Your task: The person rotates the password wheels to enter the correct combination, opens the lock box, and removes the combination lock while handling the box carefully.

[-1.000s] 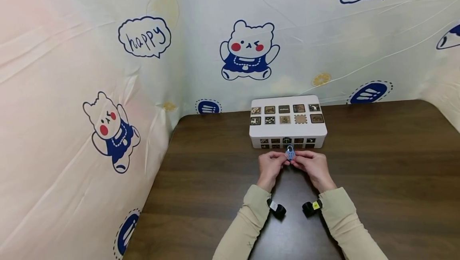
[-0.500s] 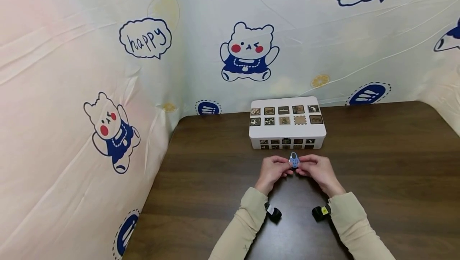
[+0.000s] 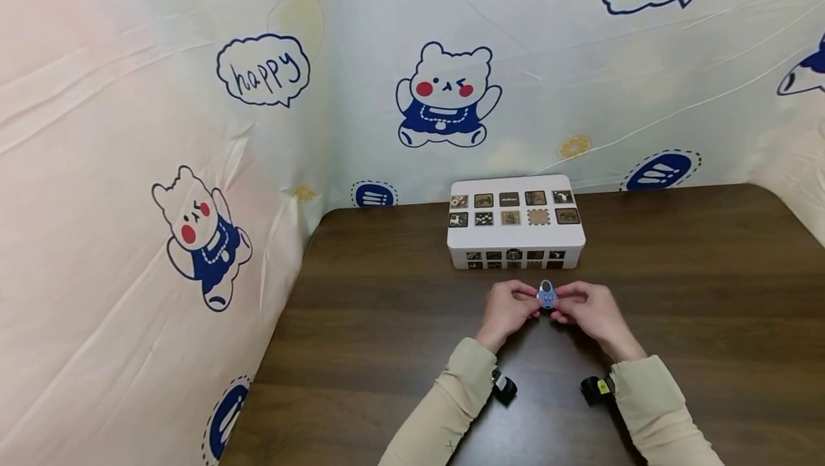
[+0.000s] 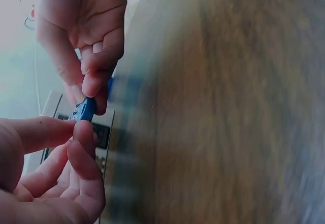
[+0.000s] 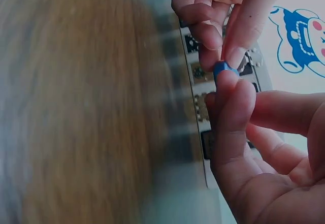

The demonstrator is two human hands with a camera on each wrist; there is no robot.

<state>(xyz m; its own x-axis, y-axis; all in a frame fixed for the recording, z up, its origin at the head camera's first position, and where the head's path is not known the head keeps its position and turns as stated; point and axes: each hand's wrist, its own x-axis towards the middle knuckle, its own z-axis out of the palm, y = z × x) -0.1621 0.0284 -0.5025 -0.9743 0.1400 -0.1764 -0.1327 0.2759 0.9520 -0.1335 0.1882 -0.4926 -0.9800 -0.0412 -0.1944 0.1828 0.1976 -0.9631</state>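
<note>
A small blue combination padlock (image 3: 547, 296) is held between both hands in front of the box, its shackle pointing up toward the far side. My left hand (image 3: 508, 311) pinches its left edge between thumb and fingers. From the other side my right hand (image 3: 592, 312) pinches the right edge. In the left wrist view the padlock (image 4: 84, 110) shows number dials on its face, and fingertips cover both its ends. Only a bit of the blue body (image 5: 223, 69) shows in the right wrist view, the rest hidden by fingers.
A white box (image 3: 515, 237) with dark picture squares and a front clasp (image 3: 513, 253) stands at the back of the brown wooden table (image 3: 374, 351). Behind it hangs a pale curtain (image 3: 361, 94) printed with bears. Black wrist cameras sit on both sleeves.
Both hands have drawn back from the box's front and shifted right, carrying the padlock with them. The box stays in place on the table.
</note>
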